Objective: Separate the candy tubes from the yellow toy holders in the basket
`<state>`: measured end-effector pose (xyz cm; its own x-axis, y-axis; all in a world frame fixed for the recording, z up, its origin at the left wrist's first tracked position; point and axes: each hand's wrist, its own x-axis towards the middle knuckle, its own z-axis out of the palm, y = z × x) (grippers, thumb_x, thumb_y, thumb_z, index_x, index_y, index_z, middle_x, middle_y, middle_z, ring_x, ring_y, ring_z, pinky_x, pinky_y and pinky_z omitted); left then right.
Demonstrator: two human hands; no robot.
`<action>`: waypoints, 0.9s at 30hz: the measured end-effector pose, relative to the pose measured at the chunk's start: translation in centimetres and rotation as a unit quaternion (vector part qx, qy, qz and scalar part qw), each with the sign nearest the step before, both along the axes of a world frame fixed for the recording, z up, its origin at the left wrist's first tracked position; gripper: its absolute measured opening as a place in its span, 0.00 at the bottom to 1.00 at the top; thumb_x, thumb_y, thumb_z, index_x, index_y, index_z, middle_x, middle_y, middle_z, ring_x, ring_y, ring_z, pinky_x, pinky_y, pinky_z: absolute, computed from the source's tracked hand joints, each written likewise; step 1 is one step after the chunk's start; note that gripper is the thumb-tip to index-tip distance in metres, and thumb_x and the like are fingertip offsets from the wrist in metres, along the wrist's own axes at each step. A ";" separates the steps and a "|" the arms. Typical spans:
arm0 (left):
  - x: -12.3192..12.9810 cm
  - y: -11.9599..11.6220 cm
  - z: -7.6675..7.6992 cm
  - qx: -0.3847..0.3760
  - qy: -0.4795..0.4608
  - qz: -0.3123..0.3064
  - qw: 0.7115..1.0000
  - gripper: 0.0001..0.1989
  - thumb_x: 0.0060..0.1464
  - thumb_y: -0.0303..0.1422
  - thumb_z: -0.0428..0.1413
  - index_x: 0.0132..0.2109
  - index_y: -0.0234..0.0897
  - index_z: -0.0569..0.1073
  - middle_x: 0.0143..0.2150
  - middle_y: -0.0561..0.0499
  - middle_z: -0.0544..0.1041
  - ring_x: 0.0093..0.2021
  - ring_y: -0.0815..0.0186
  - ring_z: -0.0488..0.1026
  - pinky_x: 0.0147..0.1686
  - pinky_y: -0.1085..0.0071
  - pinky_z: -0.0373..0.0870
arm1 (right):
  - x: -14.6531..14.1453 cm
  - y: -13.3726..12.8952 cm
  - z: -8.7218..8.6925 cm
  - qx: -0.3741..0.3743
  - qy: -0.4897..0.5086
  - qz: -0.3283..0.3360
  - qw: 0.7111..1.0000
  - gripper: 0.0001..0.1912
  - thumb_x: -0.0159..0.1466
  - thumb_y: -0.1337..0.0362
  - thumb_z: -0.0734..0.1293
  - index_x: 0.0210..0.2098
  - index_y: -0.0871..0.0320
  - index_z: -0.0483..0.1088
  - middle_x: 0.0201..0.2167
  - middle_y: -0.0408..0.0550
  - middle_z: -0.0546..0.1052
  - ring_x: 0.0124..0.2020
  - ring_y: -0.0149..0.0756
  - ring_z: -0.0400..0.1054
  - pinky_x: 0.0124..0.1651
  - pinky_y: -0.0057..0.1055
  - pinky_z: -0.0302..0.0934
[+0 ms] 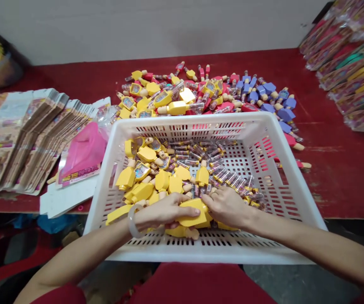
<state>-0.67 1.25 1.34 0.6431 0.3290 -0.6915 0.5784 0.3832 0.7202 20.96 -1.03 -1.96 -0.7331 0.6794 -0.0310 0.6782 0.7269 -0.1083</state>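
Observation:
My left hand is closed round a yellow plastic toy piece, its thumb lying along the top face. Close against that piece's right end is my right hand, its fingers curled and pinched; what they grip is hidden. Both hands are over the near half of a white slotted basket. Inside it, yellow toy pieces with beige knobs are heaped on the left. Clear tubes with yellow ends lie in the middle and to the right.
Behind the basket, assembled yellow, red and purple toys are piled on the red table. Printed cards and a pink plastic piece lie at left. Bagged packs stand at right, and a bucket at far left.

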 end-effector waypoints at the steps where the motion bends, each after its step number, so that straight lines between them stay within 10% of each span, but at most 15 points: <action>1: 0.1 -0.1 -0.2 0.065 0.001 -0.019 0.998 0.25 0.57 0.53 0.49 0.46 0.35 0.68 0.27 0.53 0.71 0.17 0.73 0.60 0.17 0.77 0.57 | 0.0 0.1 0.1 -0.035 -0.013 -0.016 0.999 0.05 0.55 0.72 0.62 0.31 0.61 0.69 0.23 0.49 0.74 0.22 0.35 0.64 0.26 0.30 0.46; 4: 0.2 -0.8 -1.1 0.384 0.028 -0.121 0.915 0.20 0.61 0.46 0.49 0.51 0.35 0.68 0.35 0.47 0.75 0.28 0.65 0.71 0.27 0.72 0.65 | 0.3 0.8 -0.1 -0.200 -0.007 -0.082 0.976 0.07 0.54 0.69 0.65 0.33 0.60 0.72 0.26 0.47 0.75 0.24 0.34 0.65 0.27 0.27 0.49; 8: 0.1 -0.7 -2.4 0.599 0.039 -0.289 0.746 0.13 0.62 0.33 0.48 0.52 0.34 0.67 0.47 0.39 0.74 0.38 0.59 0.74 0.30 0.70 0.67 | 1.0 1.9 -1.3 -0.543 0.016 -0.078 0.836 0.11 0.57 0.58 0.67 0.28 0.61 0.72 0.19 0.42 0.70 0.19 0.31 0.61 0.23 0.25 0.52; 10: -0.1 0.0 -2.6 0.587 0.052 -0.277 0.759 0.15 0.62 0.33 0.49 0.54 0.36 0.65 0.47 0.41 0.74 0.40 0.59 0.74 0.32 0.70 0.68 | 1.2 2.0 -1.7 -0.495 0.024 -0.088 0.864 0.10 0.58 0.59 0.66 0.32 0.62 0.72 0.23 0.45 0.72 0.22 0.33 0.63 0.25 0.26 0.54; 13: -0.4 1.3 -2.2 0.462 0.041 -0.218 0.859 0.24 0.59 0.38 0.55 0.59 0.39 0.59 0.43 0.48 0.76 0.37 0.62 0.75 0.32 0.72 0.69 | 0.9 1.7 -1.8 -0.219 0.022 -0.098 0.971 0.09 0.61 0.70 0.62 0.39 0.64 0.71 0.33 0.54 0.76 0.32 0.39 0.68 0.33 0.29 0.57; 15: -0.5 1.7 -2.0 0.427 0.020 -0.215 0.878 0.26 0.58 0.36 0.55 0.61 0.40 0.58 0.42 0.50 0.76 0.35 0.64 0.75 0.31 0.74 0.69 | 0.6 1.6 -1.7 -0.162 -0.008 -0.092 0.982 0.08 0.61 0.71 0.62 0.38 0.64 0.72 0.31 0.55 0.76 0.32 0.41 0.69 0.34 0.30 0.57; 21: -0.3 6.1 -1.3 0.699 0.108 -0.272 0.652 0.22 0.60 0.21 0.46 0.60 0.41 0.62 0.45 0.44 0.74 0.41 0.62 0.72 0.35 0.70 0.68 | 2.6 7.6 -0.7 -0.366 0.093 -0.096 0.921 0.19 0.59 0.57 0.70 0.48 0.58 0.70 0.37 0.45 0.77 0.34 0.36 0.69 0.33 0.25 0.60; 27: -1.5 18.9 4.6 0.698 0.341 0.013 0.630 0.22 0.61 0.32 0.48 0.62 0.37 0.60 0.54 0.39 0.68 0.45 0.55 0.71 0.40 0.64 0.68 | 8.3 18.2 -1.5 -0.151 -0.096 -0.372 0.911 0.18 0.67 0.68 0.60 0.55 0.67 0.66 0.48 0.65 0.72 0.47 0.48 0.69 0.47 0.39 0.62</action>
<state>-2.21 20.12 5.89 0.3353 0.9266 0.1701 0.9420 -0.3321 -0.0476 29.26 17.13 -3.41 -0.0343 0.9249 -0.3787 0.9984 0.0146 -0.0549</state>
